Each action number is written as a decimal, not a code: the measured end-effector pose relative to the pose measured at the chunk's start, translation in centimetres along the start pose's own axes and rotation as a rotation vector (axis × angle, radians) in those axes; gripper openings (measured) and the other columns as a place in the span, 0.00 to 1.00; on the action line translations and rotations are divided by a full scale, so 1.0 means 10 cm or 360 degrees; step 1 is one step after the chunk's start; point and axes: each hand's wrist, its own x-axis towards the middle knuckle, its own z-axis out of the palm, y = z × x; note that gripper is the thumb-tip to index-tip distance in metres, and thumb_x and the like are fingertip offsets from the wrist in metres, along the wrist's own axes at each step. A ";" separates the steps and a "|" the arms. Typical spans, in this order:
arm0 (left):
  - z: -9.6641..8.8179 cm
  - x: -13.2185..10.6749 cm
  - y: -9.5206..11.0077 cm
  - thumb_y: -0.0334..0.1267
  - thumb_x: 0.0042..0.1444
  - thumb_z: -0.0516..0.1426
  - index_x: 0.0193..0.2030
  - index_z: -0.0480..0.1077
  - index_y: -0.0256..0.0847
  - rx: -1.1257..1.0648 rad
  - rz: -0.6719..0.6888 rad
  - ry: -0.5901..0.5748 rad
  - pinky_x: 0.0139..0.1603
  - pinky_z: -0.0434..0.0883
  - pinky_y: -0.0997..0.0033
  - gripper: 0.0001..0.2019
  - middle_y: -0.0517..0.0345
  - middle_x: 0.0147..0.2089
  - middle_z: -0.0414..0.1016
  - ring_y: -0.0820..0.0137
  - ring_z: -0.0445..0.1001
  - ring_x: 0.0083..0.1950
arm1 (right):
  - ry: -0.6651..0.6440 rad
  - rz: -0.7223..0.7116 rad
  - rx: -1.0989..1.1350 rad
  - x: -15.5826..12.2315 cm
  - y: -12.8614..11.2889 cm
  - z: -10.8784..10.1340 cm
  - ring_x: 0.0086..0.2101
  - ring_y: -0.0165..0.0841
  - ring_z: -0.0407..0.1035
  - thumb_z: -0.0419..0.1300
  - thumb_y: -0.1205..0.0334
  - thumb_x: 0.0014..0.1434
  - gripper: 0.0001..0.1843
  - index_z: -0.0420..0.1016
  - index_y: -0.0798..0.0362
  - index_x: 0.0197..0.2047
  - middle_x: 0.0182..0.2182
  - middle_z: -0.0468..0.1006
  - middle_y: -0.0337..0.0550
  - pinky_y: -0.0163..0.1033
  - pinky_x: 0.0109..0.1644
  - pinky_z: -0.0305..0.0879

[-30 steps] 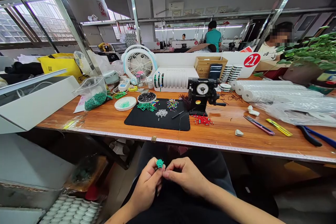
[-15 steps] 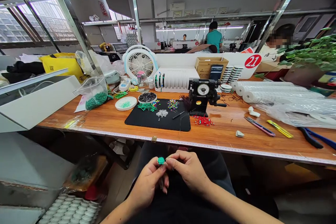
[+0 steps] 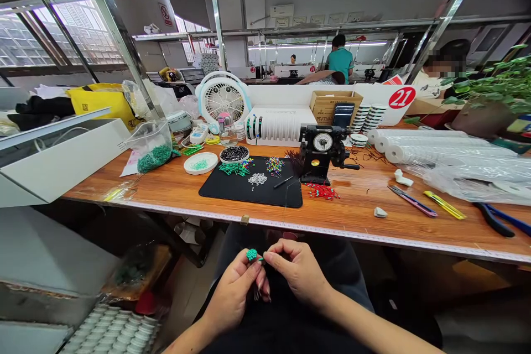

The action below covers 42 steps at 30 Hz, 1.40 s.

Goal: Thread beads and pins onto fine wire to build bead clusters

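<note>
Over my lap, just in front of the table edge, my left hand (image 3: 233,293) pinches a small round cluster of green beads (image 3: 251,255) between thumb and forefinger, its other fingers curled below. A short green strip (image 3: 260,259) sticks out beside the cluster toward my right hand (image 3: 302,272). My right thumb and forefinger are pressed together at that strip's end; what lies between them is too small to make out. On the black mat (image 3: 244,194) lie green-stemmed pieces (image 3: 234,169), clear beads (image 3: 258,178), multicoloured beads (image 3: 274,165) and a dark thin tool (image 3: 283,182).
A black hand-crank winder (image 3: 322,149) stands behind red beaded strands (image 3: 323,192). White dishes hold green beads (image 3: 200,164) and black beads (image 3: 234,154). Tweezers (image 3: 412,201), a yellow cutter (image 3: 444,205) and pliers (image 3: 493,220) lie right. Co-workers sit and stand beyond.
My hands have drawn slightly apart, and the green strip now shows between them. The bead cluster has shifted a little left and turned in my left fingers.
</note>
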 end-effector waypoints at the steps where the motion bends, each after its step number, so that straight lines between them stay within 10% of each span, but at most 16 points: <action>1: 0.01 0.00 0.01 0.40 0.56 0.55 0.32 0.63 0.39 -0.0043 -0.0005 0.0032 0.26 0.66 0.73 0.07 0.65 0.21 0.64 0.75 0.66 0.24 | 0.0012 -0.0009 0.0045 0.00 0.01 -0.01 0.25 0.29 0.60 0.61 0.59 0.52 0.10 0.74 0.57 0.25 0.21 0.70 0.38 0.34 0.30 0.56; 9: 0.08 -0.03 0.13 0.40 0.55 0.56 0.30 0.62 0.39 -0.0143 0.0008 0.0127 0.21 0.65 0.76 0.08 0.67 0.19 0.60 0.77 0.62 0.20 | -0.0423 0.0411 0.0872 -0.02 0.14 -0.03 0.15 0.21 0.43 0.61 0.68 0.43 0.05 0.69 0.57 0.19 0.13 0.57 0.30 0.33 0.19 0.36; 18: 0.03 -0.05 0.15 0.39 0.55 0.55 0.27 0.59 0.39 -0.0301 -0.0151 -0.0064 0.13 0.56 0.81 0.10 0.69 0.18 0.53 0.81 0.50 0.15 | -0.0713 0.0686 0.1077 -0.02 0.03 -0.03 0.15 0.22 0.45 0.58 0.69 0.40 0.02 0.69 0.58 0.19 0.13 0.60 0.33 0.32 0.19 0.36; 42: 0.02 -0.03 0.14 0.35 0.58 0.51 0.26 0.60 0.38 -0.0382 -0.0203 -0.0106 0.13 0.54 0.81 0.10 0.68 0.19 0.52 0.81 0.49 0.15 | -0.0736 0.0751 0.1175 -0.03 0.01 -0.03 0.15 0.21 0.43 0.57 0.71 0.39 0.04 0.63 0.57 0.19 0.13 0.56 0.31 0.30 0.18 0.34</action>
